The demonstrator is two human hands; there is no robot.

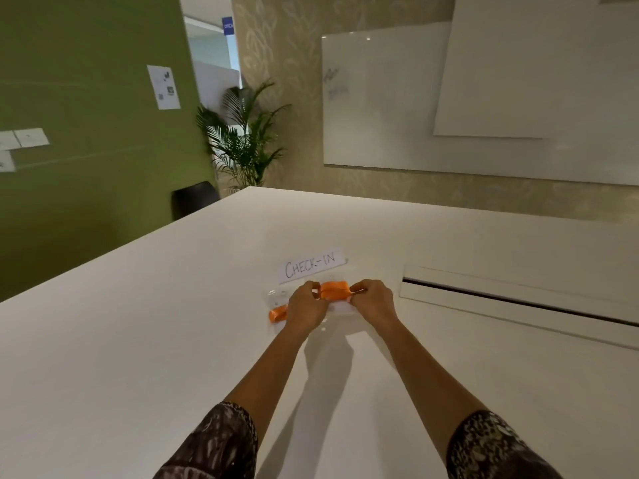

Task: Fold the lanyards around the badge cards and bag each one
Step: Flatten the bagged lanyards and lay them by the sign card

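The left hand (306, 305) and the right hand (373, 300) are stretched out side by side over the white table (138, 323), each with its fingers curled in and pinching one end of a folded orange lanyard (333, 290) that spans the gap between them. Below that bundle a pale, glossy sheet lies against the table, most likely a clear plastic bag (340, 311), though its edges are too faint to trace and the badge card itself cannot be made out. Just left of the left hand sits a second orange lanyard (278, 313), apparently already inside another clear bag (275, 297), partly hidden by the wrist. The step in hand looks like keeping the folds tight while the bundle goes into its bag, so about 1 bundle seems finished and this is at least the 2nd. To do it well, both pinches should keep even tension so the loops do not spring open, the bundle should stay flat against the card, and 1 hand should only let go once the other can hold the whole fold while the bag mouth is opened. Just beyond the hands lies a paper sign reading CHECK-IN (311, 266), and well to the right a long cable slot (518, 299) runs across the tabletop.
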